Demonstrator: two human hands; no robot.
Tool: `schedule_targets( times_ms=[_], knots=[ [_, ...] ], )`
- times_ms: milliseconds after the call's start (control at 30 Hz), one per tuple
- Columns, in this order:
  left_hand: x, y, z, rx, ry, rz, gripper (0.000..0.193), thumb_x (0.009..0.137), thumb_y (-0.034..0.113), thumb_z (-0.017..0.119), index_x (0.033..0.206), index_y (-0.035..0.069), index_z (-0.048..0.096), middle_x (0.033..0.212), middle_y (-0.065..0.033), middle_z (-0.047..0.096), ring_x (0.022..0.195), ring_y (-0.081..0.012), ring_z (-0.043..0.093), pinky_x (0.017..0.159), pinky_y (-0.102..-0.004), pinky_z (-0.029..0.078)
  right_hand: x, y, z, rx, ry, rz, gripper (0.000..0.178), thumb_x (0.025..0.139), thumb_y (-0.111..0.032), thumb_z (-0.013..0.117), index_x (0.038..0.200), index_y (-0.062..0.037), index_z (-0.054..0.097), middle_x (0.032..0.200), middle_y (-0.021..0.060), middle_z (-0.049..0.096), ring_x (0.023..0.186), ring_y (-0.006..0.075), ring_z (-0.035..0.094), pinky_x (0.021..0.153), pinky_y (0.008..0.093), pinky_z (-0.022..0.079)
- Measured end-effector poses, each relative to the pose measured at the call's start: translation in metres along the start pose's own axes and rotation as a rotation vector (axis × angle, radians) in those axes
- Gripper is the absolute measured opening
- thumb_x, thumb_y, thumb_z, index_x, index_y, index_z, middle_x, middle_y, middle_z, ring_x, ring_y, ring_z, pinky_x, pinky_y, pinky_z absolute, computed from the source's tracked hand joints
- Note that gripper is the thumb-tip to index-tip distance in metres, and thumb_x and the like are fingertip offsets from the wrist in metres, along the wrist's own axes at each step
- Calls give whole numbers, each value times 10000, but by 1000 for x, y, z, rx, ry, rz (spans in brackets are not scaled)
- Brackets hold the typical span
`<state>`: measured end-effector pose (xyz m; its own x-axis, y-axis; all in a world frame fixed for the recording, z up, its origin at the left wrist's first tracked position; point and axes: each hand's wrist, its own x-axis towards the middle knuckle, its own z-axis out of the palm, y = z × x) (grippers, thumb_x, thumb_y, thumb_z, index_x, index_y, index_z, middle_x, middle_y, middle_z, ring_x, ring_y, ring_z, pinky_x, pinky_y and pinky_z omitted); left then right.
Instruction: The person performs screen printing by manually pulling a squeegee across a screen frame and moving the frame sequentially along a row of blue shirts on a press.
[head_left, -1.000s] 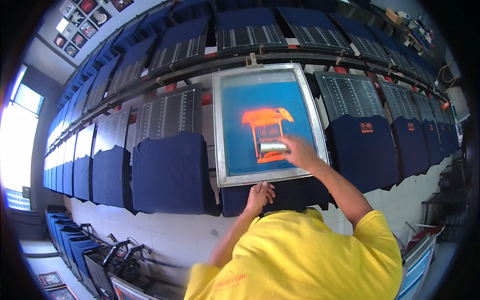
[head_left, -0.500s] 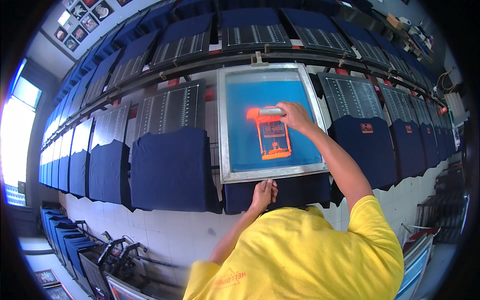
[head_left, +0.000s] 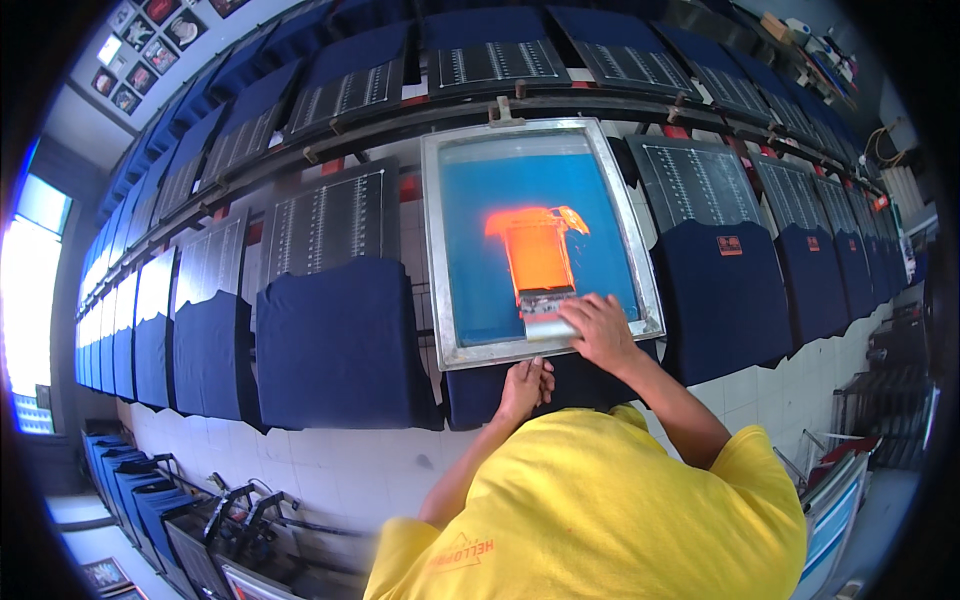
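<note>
My right hand (head_left: 602, 332) grips a metal-handled squeegee (head_left: 548, 312) at the near end of a screen-printing frame (head_left: 655, 318). Bright orange ink (head_left: 537, 250) covers a rectangular patch on the blue mesh (head_left: 478, 200), with a thicker bead along its far edge. Just below the frame's near rail, my left hand (head_left: 528, 390) is closed with fingers curled, its top against the rail; whatever it may hold is hidden. Under the frame lies a navy T-shirt (head_left: 470, 398), mostly covered.
Navy shirts on black boards line both sides; a plain one (head_left: 335, 345) is at left, and one with an orange print (head_left: 725, 290) at right. A long metal rail (head_left: 400, 125) runs behind the frame. Spare screens (head_left: 835, 510) lean at lower right.
My right hand has pulled the squeegee from the frame's middle toward me, spreading orange ink over the rectangular design. My left hand keeps its place at the near rail.
</note>
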<state>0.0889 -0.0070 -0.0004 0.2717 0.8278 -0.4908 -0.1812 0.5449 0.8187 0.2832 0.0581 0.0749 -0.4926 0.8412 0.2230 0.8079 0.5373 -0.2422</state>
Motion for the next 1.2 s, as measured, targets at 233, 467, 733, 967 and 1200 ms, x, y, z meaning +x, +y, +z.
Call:
schedule_targets(
  times_ms=[233,467,733,967,1200],
  knots=[
    [4,8,-13,18,-125,-94,234,1056,115,381,1079,-27,566,832,-98,637,567,-109,557,467,-228,414,-34,-8,15,59,18,-2,580,702,-217,824,1235,-115,620,1321,6,603,1181,222,547,866,413,432],
    [-7,17,-19,207,-238,-47,256,1004,34,372,1147,-55,565,936,-103,655,627,-107,574,513,-221,433,-38,-6,7,156,-4,-30,604,765,-325,803,1280,-81,603,1362,35,588,1253,237,517,977,407,417],
    [-37,91,-75,298,159,194,267,1008,101,523,1226,-19,620,841,-70,668,657,-114,639,514,-228,453,-37,83,5,5,420,433,426,882,-284,707,1182,2,604,1202,191,602,1081,376,584,874,483,482],
    [25,90,-127,1143,656,579,584,919,238,692,1400,-23,490,1356,-233,566,1272,-369,543,1001,-419,486,-37,124,36,160,286,802,415,853,-320,735,1038,35,625,1005,230,597,997,415,574,847,511,463],
    [32,86,-127,919,631,429,615,845,95,757,1361,-125,504,1339,-286,594,1232,-352,599,1067,-397,445,-30,120,39,115,407,711,365,799,-315,753,852,27,639,913,241,613,875,418,584,804,514,473]
  ],
)
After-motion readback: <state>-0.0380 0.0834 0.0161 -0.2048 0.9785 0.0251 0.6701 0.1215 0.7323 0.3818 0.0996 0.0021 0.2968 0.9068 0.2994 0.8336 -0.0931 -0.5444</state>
